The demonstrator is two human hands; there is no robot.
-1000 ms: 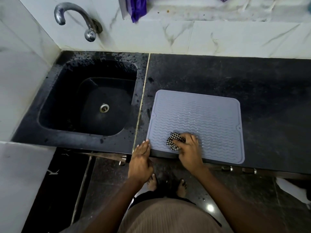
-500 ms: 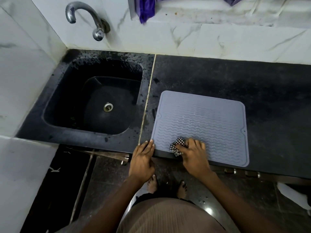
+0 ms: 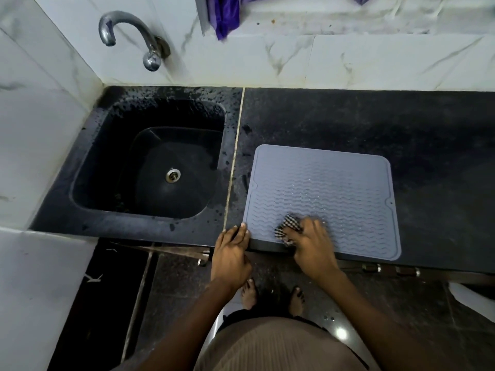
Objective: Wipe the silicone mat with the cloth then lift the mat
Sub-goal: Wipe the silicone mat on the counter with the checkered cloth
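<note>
Wiping our floppy silicone mat [image 3: 334, 183]

Right hand [image 3: 312, 246] clamps the cloth [image 3: 288, 228]; left hand [image 3: 231, 253], fingers straight, pins the near corner, probably our lift spot.

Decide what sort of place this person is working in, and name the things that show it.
Most likely a home kitchen: a black sink with a wall tap, set in a dark stone counter backed by marble tiles, with a ridged silicone mat on it.

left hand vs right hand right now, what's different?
The right hand grips the checkered cloth on the silicone mat; the left hand holds nothing. The right hand lies on the mat's ribbed face, blurred; the left hand, sharp, has straight fingers at the mat's near left corner. Both sit at the counter's front edge.
</note>
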